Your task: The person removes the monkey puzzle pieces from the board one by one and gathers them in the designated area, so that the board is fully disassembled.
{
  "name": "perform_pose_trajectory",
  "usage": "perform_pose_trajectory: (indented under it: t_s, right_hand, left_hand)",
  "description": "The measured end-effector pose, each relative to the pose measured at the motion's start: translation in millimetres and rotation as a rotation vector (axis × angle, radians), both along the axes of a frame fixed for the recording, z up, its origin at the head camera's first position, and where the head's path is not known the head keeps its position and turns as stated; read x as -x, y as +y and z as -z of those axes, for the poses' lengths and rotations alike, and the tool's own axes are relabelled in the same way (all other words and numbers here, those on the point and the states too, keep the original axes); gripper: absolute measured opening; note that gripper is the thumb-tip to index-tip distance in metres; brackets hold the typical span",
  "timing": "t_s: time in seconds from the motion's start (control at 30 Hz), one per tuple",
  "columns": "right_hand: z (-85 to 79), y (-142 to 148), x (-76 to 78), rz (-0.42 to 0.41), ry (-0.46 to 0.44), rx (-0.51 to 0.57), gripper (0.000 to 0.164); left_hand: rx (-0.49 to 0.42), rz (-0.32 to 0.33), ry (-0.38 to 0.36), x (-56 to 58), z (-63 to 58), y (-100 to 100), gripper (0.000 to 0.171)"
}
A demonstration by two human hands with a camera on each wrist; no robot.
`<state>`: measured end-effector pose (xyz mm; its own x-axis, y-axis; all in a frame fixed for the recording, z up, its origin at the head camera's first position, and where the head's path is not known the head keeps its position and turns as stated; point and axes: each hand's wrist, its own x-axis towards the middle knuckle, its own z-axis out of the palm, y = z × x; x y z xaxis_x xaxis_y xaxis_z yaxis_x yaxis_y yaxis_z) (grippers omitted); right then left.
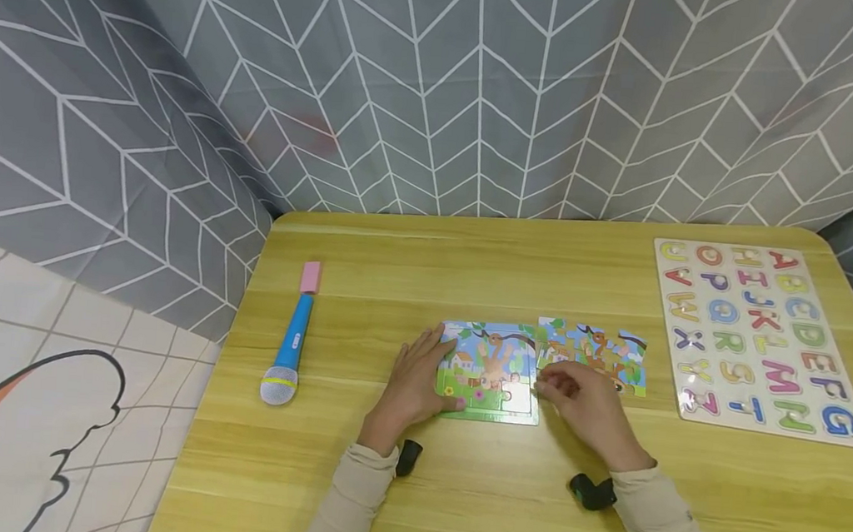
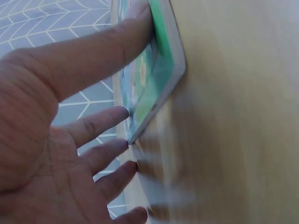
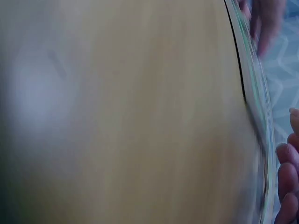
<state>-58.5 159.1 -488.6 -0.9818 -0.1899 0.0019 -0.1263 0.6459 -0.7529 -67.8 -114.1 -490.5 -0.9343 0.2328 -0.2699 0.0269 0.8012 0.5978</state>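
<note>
A jigsaw puzzle board with a cartoon animal scene and green lower border lies in front of me. Puzzle-piece outlines show at its lower right. My left hand spreads round its left side, fingers fairly straight along the edge and thumb over the lower border. In the left wrist view, the thumb rests on the board's face. My right hand is at the board's right edge, fingers curled and tips together; I cannot tell whether a piece is between them. Beside it lie colourful jigsaw pieces, partly overlapped by the hand.
A blue toy microphone lies at left, with a pink block at its upper end. On the right is an alphabet peg board. The wooden table meets a grey patterned curtain at the back.
</note>
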Motion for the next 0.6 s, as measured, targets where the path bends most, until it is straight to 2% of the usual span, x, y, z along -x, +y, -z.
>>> perform_pose_trajectory:
  t_s: [0.13,0.3,0.43,0.6]
  right_hand:
    - [4.1,-29,0.7,-0.100,-0.006,0.012,0.016]
    - [6.4,-47,2.2,-0.191,-0.019,-0.022,0.028]
    - [7.7,-51,3.3,-0.214,-0.046,-0.030,0.037]
    - [7.8,-54,1.8,-0.208,-0.059,-0.065,0.034]
  left_hand:
    - [-0.020,-0.027,0.040,-3.2,-0.2,0,0.083]
    - [-0.015,-0.032,0.096,-5.7,-0.8,1,0.058]
    - [0.020,-0.036,0.122,-7.4,-2.0,3,0.047]
    - [0.041,-0.062,0.138,-10.3,-4.3,5,0.041]
